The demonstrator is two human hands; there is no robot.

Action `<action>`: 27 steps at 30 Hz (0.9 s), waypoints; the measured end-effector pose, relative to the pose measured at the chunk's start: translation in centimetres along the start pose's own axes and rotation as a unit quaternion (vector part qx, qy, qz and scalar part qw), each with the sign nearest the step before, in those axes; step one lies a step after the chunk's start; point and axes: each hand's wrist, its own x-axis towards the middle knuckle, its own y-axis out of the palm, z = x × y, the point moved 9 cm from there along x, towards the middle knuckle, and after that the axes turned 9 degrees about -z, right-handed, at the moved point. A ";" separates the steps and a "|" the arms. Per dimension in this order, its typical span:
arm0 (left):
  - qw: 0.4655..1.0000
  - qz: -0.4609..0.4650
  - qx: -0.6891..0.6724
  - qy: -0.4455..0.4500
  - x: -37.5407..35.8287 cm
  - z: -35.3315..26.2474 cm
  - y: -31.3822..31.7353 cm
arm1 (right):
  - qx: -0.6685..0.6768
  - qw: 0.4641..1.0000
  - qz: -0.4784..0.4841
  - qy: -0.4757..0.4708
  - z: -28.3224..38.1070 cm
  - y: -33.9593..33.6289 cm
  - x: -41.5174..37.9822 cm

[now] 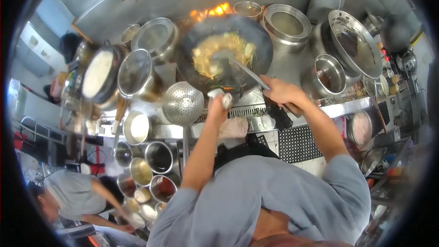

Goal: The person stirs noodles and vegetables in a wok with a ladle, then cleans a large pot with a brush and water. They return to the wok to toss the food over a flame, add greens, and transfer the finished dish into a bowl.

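Note:
Near the middle, a large dark wok (187, 55) holds food (233, 45) in a light brown sauce. My right hand (281, 92) is wrapped round the handle of a metal ladle (249, 72), whose bowl rests in the food. At the wok's near edge, my left hand (219, 105) is closed on a white cloth (216, 93). Just left of that hand lies a perforated strainer (183, 103), its handle pointing toward me. A pinkish folded cloth (233, 128) sits on the stove's front edge below my left hand.
Flames (211, 11) rise behind the wok. Lidded pots (286, 24) flank it, with a large pan (356, 41) at the right. A saucepan (137, 127) and several sauce containers (159, 157) stand at the left. At lower left, a co-worker (75, 194) reaches toward the containers.

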 end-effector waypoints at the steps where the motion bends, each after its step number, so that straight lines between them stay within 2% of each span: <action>1: 0.999 -0.020 0.015 0.037 -1.5 1.1 -0.9 | -0.002 0.999 -0.039 -0.002 0.1 -0.1 0.5; 2: 0.996 -0.073 0.024 0.050 -3.3 2.0 -1.8 | -0.003 0.999 -0.037 -0.002 0.1 0.0 0.0; 5: 0.993 -0.096 -0.042 0.059 -5.9 1.6 -2.1 | 0.017 0.997 -0.073 -0.004 1.1 -1.3 -3.2; 6: 0.989 -0.129 -0.054 0.051 -4.7 1.4 -2.7 | 0.020 0.997 -0.068 0.013 1.4 -2.3 -5.1; 7: 0.992 -0.113 -0.049 0.009 -5.6 -0.5 -0.9 | 0.023 0.997 -0.061 0.030 1.0 -2.6 -6.8; 8: 0.991 -0.121 -0.035 0.042 -2.9 -1.3 -1.1 | -0.015 0.994 -0.091 -0.051 0.9 -3.5 -8.3; 9: 0.997 -0.077 -0.008 0.024 -2.1 -2.4 -0.4 | -0.050 0.982 -0.124 -0.134 0.8 -4.5 -10.0; 11: 0.997 -0.077 0.004 0.030 -0.4 -4.2 0.8 | -0.088 0.989 -0.059 -0.099 0.5 -6.3 -13.1; 12: 0.997 -0.072 0.006 0.014 0.8 -4.1 1.0 | -0.109 0.993 0.009 -0.046 0.8 -6.8 -14.0; 13: 0.998 -0.065 0.010 -0.005 1.1 -4.1 1.6 | -0.108 0.993 0.001 -0.039 1.6 -7.6 -14.1; 15: 0.998 -0.060 0.006 -0.017 0.0 -3.0 2.3 | -0.204 0.977 0.051 0.020 1.9 -7.3 -14.1; 17: 0.995 -0.087 -0.030 -0.043 -2.1 -2.2 2.2 | -0.175 0.983 0.056 -0.006 2.4 -6.9 -12.8; 19: 0.992 -0.080 0.015 -0.094 -7.1 -3.3 3.7 | -0.125 0.984 0.120 0.033 3.3 -5.7 -12.0; 20: 0.992 -0.095 0.002 -0.089 -8.8 -4.5 4.7 | -0.110 0.984 0.138 0.024 4.0 -5.4 -11.2; 21: 0.991 -0.102 0.003 -0.092 -7.6 -4.4 4.1 | -0.136 0.984 0.112 -0.007 3.0 -4.6 -9.3; 23: 0.996 -0.023 -0.035 -0.078 -3.2 -3.2 3.7 | -0.112 0.987 0.117 -0.003 2.7 -2.7 -5.3; 25: 0.996 -0.026 -0.040 -0.069 -1.8 1.2 0.6 | -0.081 0.995 0.050 0.011 2.8 -1.6 -2.3; 27: 0.997 -0.065 -0.024 0.042 -2.6 4.1 -2.7 | -0.113 0.993 0.014 -0.020 3.0 -1.2 -1.4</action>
